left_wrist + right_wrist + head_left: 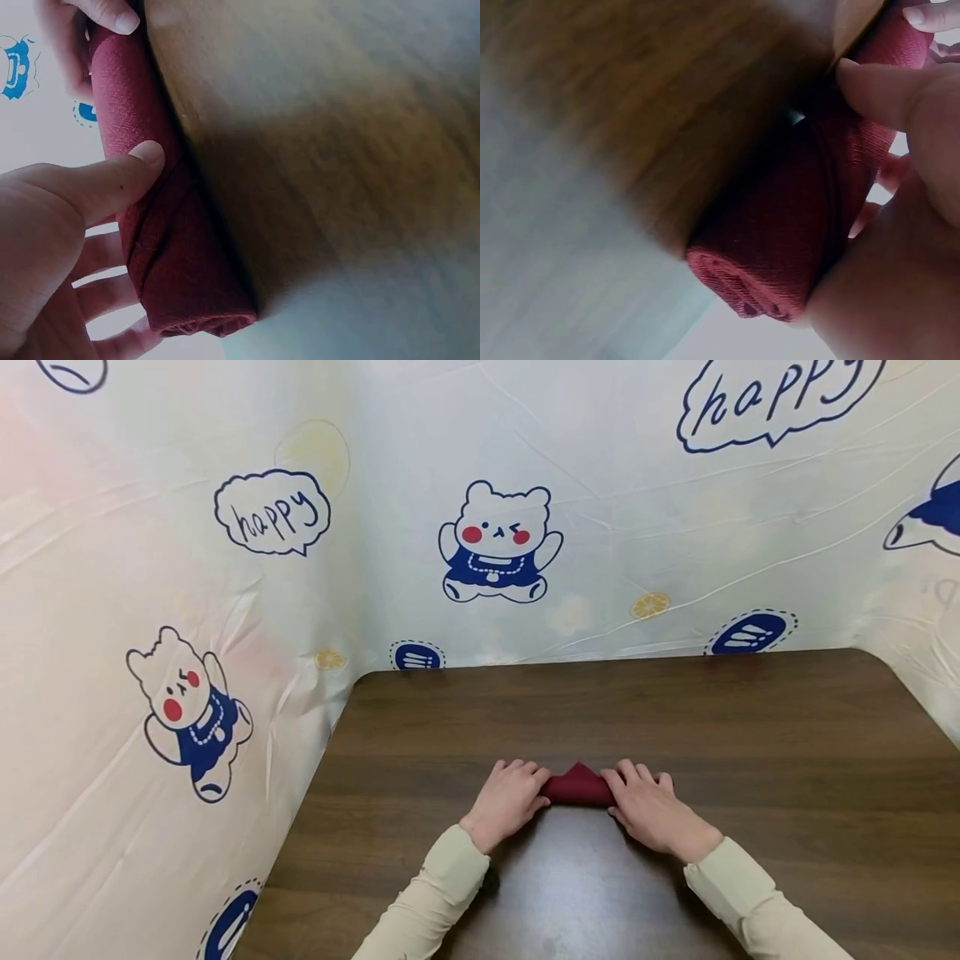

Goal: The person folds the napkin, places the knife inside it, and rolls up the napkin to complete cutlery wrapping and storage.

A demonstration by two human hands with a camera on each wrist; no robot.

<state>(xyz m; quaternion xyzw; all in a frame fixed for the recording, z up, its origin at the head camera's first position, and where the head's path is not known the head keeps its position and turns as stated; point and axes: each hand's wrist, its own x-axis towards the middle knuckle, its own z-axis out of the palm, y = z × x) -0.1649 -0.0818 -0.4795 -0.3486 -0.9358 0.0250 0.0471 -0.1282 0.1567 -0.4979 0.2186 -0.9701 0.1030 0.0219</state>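
Observation:
A dark red cloth (577, 788) lies rolled into a short thick roll on the table, with one pointed corner sticking up at its far side. My left hand (508, 800) grips its left end, thumb on the near face and fingers over the far side. At the other end my right hand (651, 806) holds the roll the same way. In the left wrist view the cloth (180, 255) shows layered folds and a spiral end. The right wrist view shows the opposite end of the cloth (772, 217), its layers wound together. Both palms partly hide the roll's ends in the head view.
The brown wooden table (630, 718) stretches around the roll, with rounded far corners. A pale curtain (600, 527) printed with bears and words hangs behind it and along the left side.

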